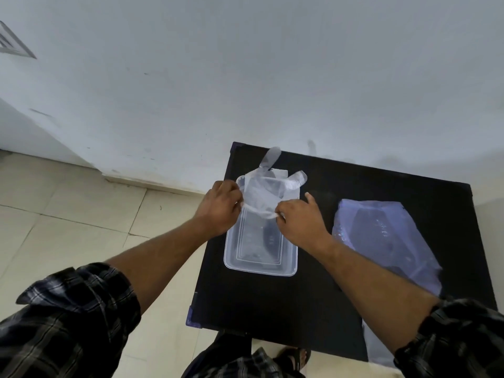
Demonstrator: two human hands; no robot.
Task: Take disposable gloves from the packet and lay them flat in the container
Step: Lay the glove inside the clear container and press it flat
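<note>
From the head camera, a thin, clear plastic glove (268, 190) is stretched over the far end of the container (260, 236), its cuff toward the person and its fingers pointing away, toward the table's far edge. Its long axis runs the same way as the container's. One glove finger sticks out past the container's far rim, and another splays off to the right. The film is filmy, crinkled and see-through.

The left hand (219, 207) pinches the cuff's left corner with fingers closed on it; the right hand (300, 221) pinches the right corner the same way, index finger lifted. The cuff sags a little between them.

The container is a shallow, translucent rectangular tub with rounded corners, lying lengthwise from near to far on the left part of the black matte table (272, 304). Well to its right, near the right edge, lies the packet (387, 236), a soft, wrinkled bluish plastic bag, also lengthwise. Both forearms emerge from rolled dark checked sleeves (71, 317).
</note>
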